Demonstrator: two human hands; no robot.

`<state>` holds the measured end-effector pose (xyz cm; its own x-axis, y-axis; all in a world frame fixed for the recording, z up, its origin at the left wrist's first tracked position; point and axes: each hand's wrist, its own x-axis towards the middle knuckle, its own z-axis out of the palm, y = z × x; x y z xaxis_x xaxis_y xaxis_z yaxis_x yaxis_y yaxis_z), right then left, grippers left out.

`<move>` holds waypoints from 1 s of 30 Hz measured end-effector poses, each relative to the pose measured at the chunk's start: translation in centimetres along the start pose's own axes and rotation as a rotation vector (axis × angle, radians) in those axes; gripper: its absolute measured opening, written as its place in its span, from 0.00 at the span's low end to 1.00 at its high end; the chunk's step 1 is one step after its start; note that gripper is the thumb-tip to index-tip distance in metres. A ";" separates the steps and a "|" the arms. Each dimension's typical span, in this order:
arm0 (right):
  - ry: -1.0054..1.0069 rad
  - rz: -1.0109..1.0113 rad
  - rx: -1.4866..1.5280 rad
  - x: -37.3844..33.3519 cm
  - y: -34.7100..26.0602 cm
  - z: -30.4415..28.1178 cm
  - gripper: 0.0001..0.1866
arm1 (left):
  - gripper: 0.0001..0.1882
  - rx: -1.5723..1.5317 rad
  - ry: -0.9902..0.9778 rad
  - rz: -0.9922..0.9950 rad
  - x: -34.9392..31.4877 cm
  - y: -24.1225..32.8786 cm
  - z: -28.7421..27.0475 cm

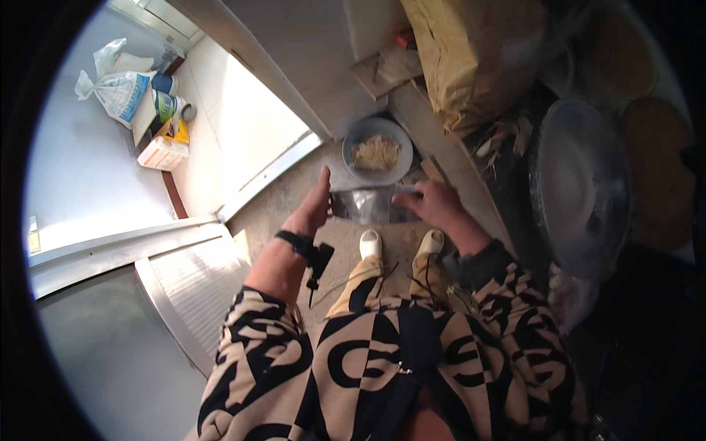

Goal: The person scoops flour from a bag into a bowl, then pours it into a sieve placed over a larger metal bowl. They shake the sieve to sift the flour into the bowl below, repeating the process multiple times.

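Between my two hands is a shiny metal vessel [368, 205] with a low, curved side, held level above the floor. My left hand [319, 204] presses its palm side against the left end, fingers stretched and close together. At the right end, my right hand [434, 202] grips the rim, thumb and fingers bent over it. The inside of the vessel cannot be made out. Just beyond it, a pale round basin [353, 167] on the floor holds a heap of light, shredded-looking bits [377, 153].
A large tan sack [471, 59] stands at the far right, with a big metal basin [581, 176] nearer. To the left are an open doorway with a bright sill [276, 173], a white plastic bag [121, 92] and a carton [163, 153]. My slippers [370, 244] are below the vessel.
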<state>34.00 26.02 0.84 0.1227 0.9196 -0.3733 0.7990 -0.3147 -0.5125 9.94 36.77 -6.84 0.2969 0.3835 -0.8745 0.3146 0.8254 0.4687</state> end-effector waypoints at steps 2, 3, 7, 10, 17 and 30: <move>0.094 -0.132 -0.059 0.6 0.9 1.3 0.36 | 0.53 -0.026 -0.005 0.134 0.2 -0.8 -0.1; 0.009 -0.063 -0.094 0.5 1.4 1.8 0.35 | 0.52 0.006 0.004 0.148 0.2 -1.4 0.0; 0.360 -0.212 -0.058 0.6 2.9 1.5 0.34 | 0.48 -0.163 0.288 0.373 0.8 -1.5 -1.2; 0.312 -0.251 -0.041 0.0 2.0 0.8 0.35 | 0.44 -0.152 0.383 0.370 1.5 -1.3 -1.2; 0.221 -0.242 -0.073 -0.7 1.1 -0.5 0.39 | 0.41 -0.163 0.567 0.525 1.6 -1.0 -2.1; 0.195 -0.169 0.350 -3.2 0.8 -4.3 0.29 | 0.49 -0.174 0.112 0.415 -1.3 0.9 -3.9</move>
<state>36.81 23.81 4.97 0.1426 0.9818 -0.1257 0.5736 -0.1855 -0.7979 6.31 38.66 -5.78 0.2640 0.7303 -0.6300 0.0311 0.6464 0.7624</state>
